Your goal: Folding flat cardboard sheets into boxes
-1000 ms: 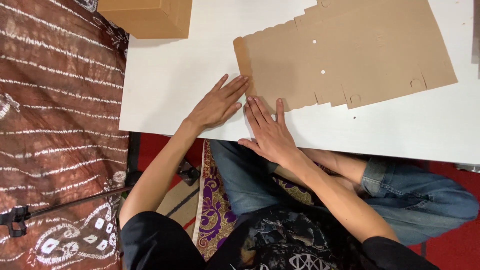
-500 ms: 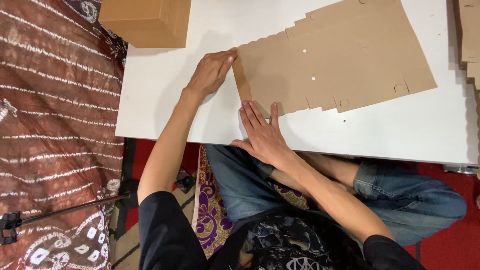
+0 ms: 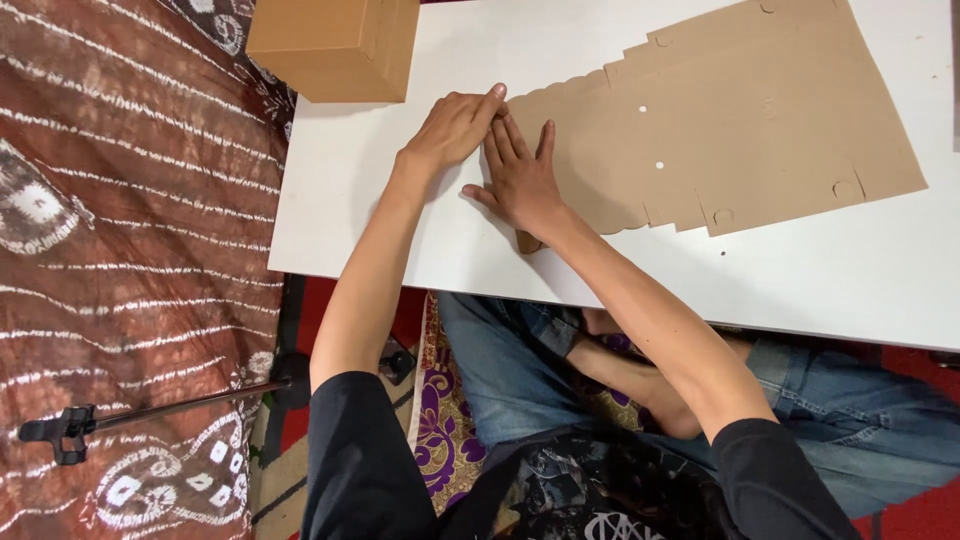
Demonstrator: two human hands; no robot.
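Observation:
A flat, die-cut brown cardboard sheet (image 3: 740, 110) with small holes and notched edges lies on the white table (image 3: 800, 280). My right hand (image 3: 520, 178) rests flat on the sheet's left end, fingers spread and pointing away from me. My left hand (image 3: 453, 128) is right beside it at the sheet's far-left corner, fingers curled on the narrow edge flap. A bit of that flap shows below my right wrist. Both hands touch each other.
An assembled brown cardboard box (image 3: 335, 45) stands at the table's far-left corner, close to my left hand. A brown patterned cloth (image 3: 130, 200) covers the floor to the left, with a black tripod leg (image 3: 150, 410) across it. My crossed legs sit under the table's near edge.
My right hand slid up from the sheet's lower left corner to its upper left end, beside the left hand. My left hand stayed at the far-left corner. The camera view shifted slightly.

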